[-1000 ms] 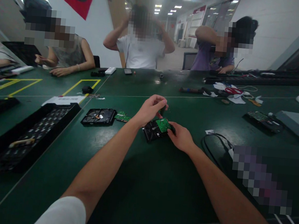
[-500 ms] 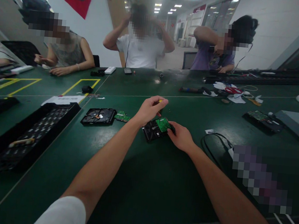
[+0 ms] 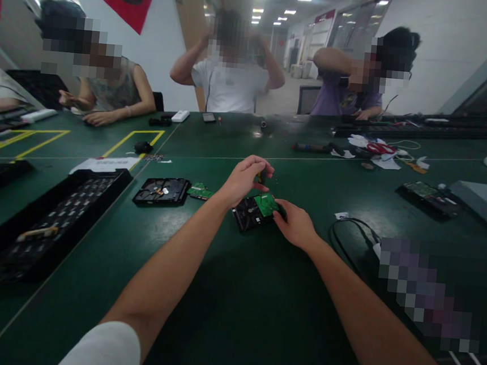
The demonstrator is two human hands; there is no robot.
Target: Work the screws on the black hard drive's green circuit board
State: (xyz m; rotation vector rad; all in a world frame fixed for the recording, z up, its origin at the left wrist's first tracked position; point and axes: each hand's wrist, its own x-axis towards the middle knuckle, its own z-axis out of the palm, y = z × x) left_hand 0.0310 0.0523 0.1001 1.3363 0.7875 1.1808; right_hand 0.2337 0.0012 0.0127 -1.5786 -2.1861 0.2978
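A black hard drive [image 3: 247, 216] with a green circuit board [image 3: 267, 205] lies on the table in front of me. Above the board, my left hand [image 3: 246, 178] has its fingers curled around a small screwdriver [image 3: 262, 178] with a yellow and black handle; the tip is hard to see. My right hand [image 3: 296, 222] grips the drive at its right end, thumb and fingers closed on the edge. Left of my left hand lie a second hard drive [image 3: 161, 191] and a loose green circuit board [image 3: 200, 190].
A long black tray [image 3: 59, 217] stands on the left. Another drive [image 3: 427, 198] and a grey metal box [image 3: 483, 200] are at right. Scissors [image 3: 380, 148] lie among scraps. A cable [image 3: 348, 254] runs near my right forearm. Several people sit across the table [image 3: 216, 294].
My left fingers have shifted on the screwdriver: the handle's yellow end no longer shows above the thumb, and more of its side shows below the fingers. My right hand stays on the drive.
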